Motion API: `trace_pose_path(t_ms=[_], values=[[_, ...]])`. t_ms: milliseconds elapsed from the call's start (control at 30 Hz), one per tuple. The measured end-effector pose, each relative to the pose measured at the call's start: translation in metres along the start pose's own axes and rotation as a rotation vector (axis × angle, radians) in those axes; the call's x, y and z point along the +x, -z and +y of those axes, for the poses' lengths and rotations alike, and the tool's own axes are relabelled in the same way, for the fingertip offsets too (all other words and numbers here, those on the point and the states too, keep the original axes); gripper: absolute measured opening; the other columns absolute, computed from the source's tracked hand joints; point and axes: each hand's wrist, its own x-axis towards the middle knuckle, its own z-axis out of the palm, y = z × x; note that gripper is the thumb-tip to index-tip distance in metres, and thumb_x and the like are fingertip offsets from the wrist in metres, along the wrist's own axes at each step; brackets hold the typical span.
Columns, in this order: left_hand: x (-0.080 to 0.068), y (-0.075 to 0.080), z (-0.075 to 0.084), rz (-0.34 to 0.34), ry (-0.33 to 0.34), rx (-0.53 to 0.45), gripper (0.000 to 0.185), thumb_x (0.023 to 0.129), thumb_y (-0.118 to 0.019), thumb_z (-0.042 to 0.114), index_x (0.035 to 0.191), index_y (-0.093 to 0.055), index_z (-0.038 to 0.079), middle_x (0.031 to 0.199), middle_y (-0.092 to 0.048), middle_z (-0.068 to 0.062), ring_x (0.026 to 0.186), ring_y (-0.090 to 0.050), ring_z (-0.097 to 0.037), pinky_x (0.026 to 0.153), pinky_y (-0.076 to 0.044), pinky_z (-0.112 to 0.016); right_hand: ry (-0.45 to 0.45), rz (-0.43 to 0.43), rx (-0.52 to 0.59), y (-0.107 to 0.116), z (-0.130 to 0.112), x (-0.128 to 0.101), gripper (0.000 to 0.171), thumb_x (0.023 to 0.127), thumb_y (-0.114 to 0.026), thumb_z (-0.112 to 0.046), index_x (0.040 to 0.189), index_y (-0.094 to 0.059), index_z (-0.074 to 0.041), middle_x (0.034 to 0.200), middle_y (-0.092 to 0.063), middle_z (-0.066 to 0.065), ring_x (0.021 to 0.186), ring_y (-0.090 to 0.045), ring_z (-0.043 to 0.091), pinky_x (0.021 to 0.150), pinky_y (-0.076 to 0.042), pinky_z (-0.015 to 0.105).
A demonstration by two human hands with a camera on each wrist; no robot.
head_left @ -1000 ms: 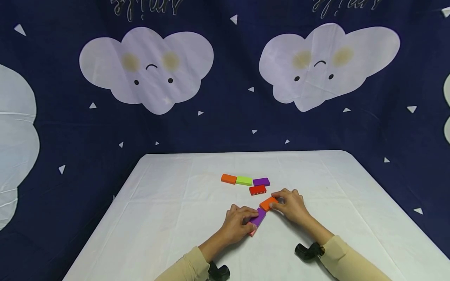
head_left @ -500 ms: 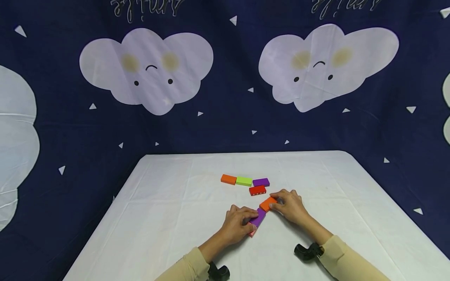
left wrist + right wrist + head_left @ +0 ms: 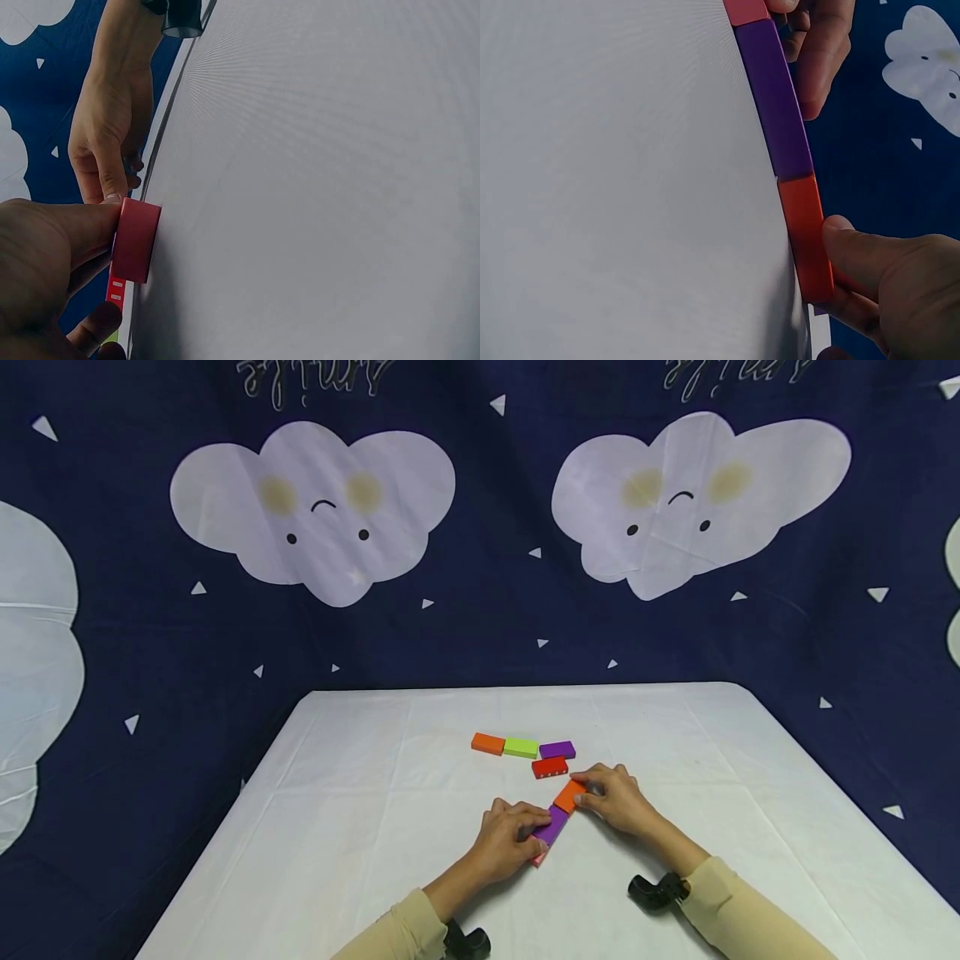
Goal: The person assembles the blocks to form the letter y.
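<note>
My right hand (image 3: 621, 800) pinches an orange block (image 3: 568, 796) by its sides, thumb toward me and a finger at the far end. Its near end meets a purple block (image 3: 775, 97), and the two run in a nearly straight slanted line on the table. My left hand (image 3: 504, 842) holds the purple block, thumb low and fingertips higher up along it. A pink block (image 3: 136, 240) sits at the near end of that line, close by the left thumb, partly covered by the hand in the head view.
Beyond the hands lie a red block (image 3: 550, 767) with white dots, another purple block (image 3: 557, 750), a lime green block (image 3: 521, 747) and a second orange block (image 3: 488, 743). The white table (image 3: 360, 827) ends at a dark blue cloud-patterned cloth (image 3: 495, 643).
My right hand has shifted slightly left, turning the orange block so it lines up more closely with the purple one. The left hand has stayed in place.
</note>
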Motion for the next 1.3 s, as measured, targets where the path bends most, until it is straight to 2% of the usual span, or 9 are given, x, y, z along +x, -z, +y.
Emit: trace_pose_path(t_ms=[233, 767, 1100, 1300], values=[[-0.0001, -0.0006, -0.0008, 0.009, -0.010, -0.009, 0.033, 0.079, -0.072, 0.018, 0.112, -0.070, 0.015, 0.117, -0.067, 0.007, 0.085, -0.038, -0.004, 0.078, -0.027, -0.025, 0.027, -0.016, 0.020, -0.0003, 0.0015, 0.0008, 0.035, 0.081, -0.071, -0.021, 0.115, -0.068, -0.015, 0.105, -0.067, 0.000, 0.082, -0.042, 0.017, 0.072, -0.025, 0.030], [-0.0001, 0.0000, -0.0003, -0.002, 0.001, -0.012, 0.033, 0.080, -0.072, 0.018, 0.112, -0.070, 0.015, 0.118, -0.066, 0.007, 0.086, -0.037, -0.004, 0.077, -0.025, -0.023, 0.025, -0.036, 0.031, -0.0011, 0.0013, 0.0014, 0.036, 0.082, -0.070, -0.021, 0.117, -0.068, -0.016, 0.106, -0.067, 0.001, 0.081, -0.040, 0.017, 0.071, -0.025, 0.030], [0.0005, -0.0002, 0.0000, -0.005, -0.012, 0.042, 0.032, 0.080, -0.071, 0.021, 0.112, -0.070, 0.016, 0.118, -0.066, 0.009, 0.087, -0.039, -0.005, 0.079, -0.027, -0.025, 0.026, -0.034, 0.031, -0.0018, 0.0012, 0.0011, 0.036, 0.082, -0.070, -0.022, 0.118, -0.067, -0.015, 0.106, -0.067, 0.001, 0.080, -0.040, 0.015, 0.070, -0.024, 0.030], [0.0003, 0.0006, 0.0018, -0.010, -0.006, 0.078, 0.031, 0.081, -0.071, 0.021, 0.112, -0.071, 0.017, 0.117, -0.066, 0.011, 0.088, -0.039, -0.005, 0.079, -0.028, -0.024, 0.015, 0.008, 0.040, -0.0024, 0.0000, 0.0007, 0.039, 0.081, -0.072, -0.025, 0.118, -0.066, -0.014, 0.109, -0.067, 0.003, 0.085, -0.043, 0.017, 0.073, -0.025, 0.030]])
